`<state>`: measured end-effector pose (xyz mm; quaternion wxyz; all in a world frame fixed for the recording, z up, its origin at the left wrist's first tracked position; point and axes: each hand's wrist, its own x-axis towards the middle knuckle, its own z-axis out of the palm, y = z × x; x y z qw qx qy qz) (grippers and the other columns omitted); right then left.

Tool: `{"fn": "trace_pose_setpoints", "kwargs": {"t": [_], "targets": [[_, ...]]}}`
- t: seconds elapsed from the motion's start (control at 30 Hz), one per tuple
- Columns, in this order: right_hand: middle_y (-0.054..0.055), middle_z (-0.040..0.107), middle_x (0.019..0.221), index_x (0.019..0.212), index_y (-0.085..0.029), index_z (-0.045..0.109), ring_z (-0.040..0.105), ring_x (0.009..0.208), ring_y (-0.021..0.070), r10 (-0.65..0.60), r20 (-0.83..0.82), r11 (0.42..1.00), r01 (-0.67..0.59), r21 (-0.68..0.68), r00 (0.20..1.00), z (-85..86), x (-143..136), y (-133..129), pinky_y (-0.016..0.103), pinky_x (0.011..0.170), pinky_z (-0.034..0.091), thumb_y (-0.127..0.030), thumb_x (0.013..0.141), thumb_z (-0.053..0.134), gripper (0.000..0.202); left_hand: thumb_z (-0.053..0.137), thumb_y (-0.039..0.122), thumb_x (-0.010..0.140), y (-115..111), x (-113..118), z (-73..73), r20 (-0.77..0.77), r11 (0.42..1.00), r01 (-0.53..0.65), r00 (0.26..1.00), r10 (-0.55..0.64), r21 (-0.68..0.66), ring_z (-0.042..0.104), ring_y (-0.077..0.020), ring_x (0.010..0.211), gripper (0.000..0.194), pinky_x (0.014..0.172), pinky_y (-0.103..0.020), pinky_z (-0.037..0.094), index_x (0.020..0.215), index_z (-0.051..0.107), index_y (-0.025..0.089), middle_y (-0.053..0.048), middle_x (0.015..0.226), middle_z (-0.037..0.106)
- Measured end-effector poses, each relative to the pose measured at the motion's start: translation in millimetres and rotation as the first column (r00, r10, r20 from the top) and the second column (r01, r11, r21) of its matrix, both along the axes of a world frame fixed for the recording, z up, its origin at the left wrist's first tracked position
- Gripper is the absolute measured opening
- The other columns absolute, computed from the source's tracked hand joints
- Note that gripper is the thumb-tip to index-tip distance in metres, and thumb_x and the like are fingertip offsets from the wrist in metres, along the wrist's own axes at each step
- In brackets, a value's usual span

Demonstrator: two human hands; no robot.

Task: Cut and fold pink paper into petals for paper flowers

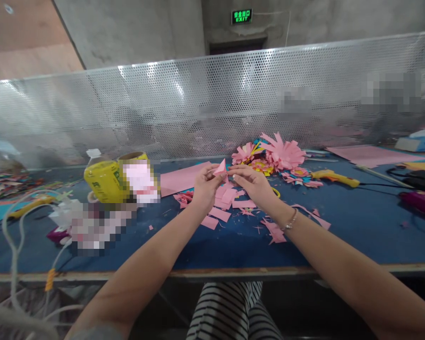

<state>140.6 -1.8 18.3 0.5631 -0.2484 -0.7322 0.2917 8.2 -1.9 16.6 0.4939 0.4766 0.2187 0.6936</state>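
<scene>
My left hand (205, 183) pinches a small piece of folded pink paper (220, 168) that comes to a point at the top. From the other side, the bent fingers of my right hand (250, 182) meet the paper's right edge, thumb and fingertips close together. Below both hands lie several cut pink paper pieces (219, 215) and small scraps. Just beyond my right hand is a pile of fringed pink paper flowers (283, 153), with some blue and yellow among them. A yellow curved handle (276, 192) shows partly beside my right hand.
A yellow-labelled bottle (104, 177) and a yellow cardboard tube (132, 158) stand left, near white cables (12, 245). Pink sheets (184, 179) lie behind my left hand. A yellow glue gun (336, 179) lies right, its cord running to the edge. A perforated metal screen (145, 113) borders the blue table.
</scene>
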Motion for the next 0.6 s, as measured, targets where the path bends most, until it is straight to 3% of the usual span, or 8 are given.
{"fn": "trace_pose_setpoints", "kwargs": {"t": [0.13,0.3,0.47,0.6], "targets": [[0.003,0.054,0.103,0.083,-0.022,0.064,0.053,0.083,0.0117,0.066,-0.083,0.984,-0.079,-0.159,0.994,-1.4,-2.0,1.3,0.026,0.066,0.048,-0.027,0.071,0.053,0.017,0.064,0.013,0.058,2.1,-0.9,-2.7,-0.036,0.999,-0.039,0.999,0.040,0.030,0.055,-0.0081,0.060,0.029,0.065,-0.025,0.043,0.084,0.051,0.017,0.002,0.067,0.060],[0.002,0.059,0.092,0.082,-0.022,0.063,0.053,0.075,0.0093,0.151,-0.145,0.923,-0.192,-0.335,0.978,-4.6,-3.5,5.4,0.024,0.064,0.046,-0.024,0.069,0.055,0.016,0.063,0.011,0.058,3.6,-0.6,-3.7,0.036,0.999,0.003,0.999,-0.002,-0.039,0.055,-0.0075,0.061,0.028,0.066,-0.024,0.042,0.082,0.051,0.016,0.002,0.065,0.060],[0.002,0.060,0.089,0.083,-0.022,0.064,0.052,0.073,0.0090,0.227,-0.205,0.868,-0.293,-0.401,0.952,-3.4,-0.8,4.7,0.024,0.065,0.044,-0.021,0.068,0.057,0.017,0.064,0.011,0.058,4.9,-0.9,-3.4,0.057,0.997,0.036,0.998,-0.033,-0.064,0.054,-0.0059,0.056,0.026,0.064,-0.023,0.042,0.080,0.051,0.016,0.003,0.061,0.059],[0.003,0.059,0.096,0.086,-0.021,0.063,0.052,0.081,0.0103,0.356,-0.303,0.775,-0.460,-0.433,0.884,-1.7,3.1,2.2,0.025,0.069,0.043,-0.021,0.069,0.057,0.018,0.065,0.013,0.057,4.2,-1.3,-3.2,0.034,0.997,0.033,0.999,-0.031,-0.063,0.053,-0.0060,0.054,0.028,0.061,-0.022,0.042,0.081,0.051,0.015,0.004,0.058,0.057]]}}
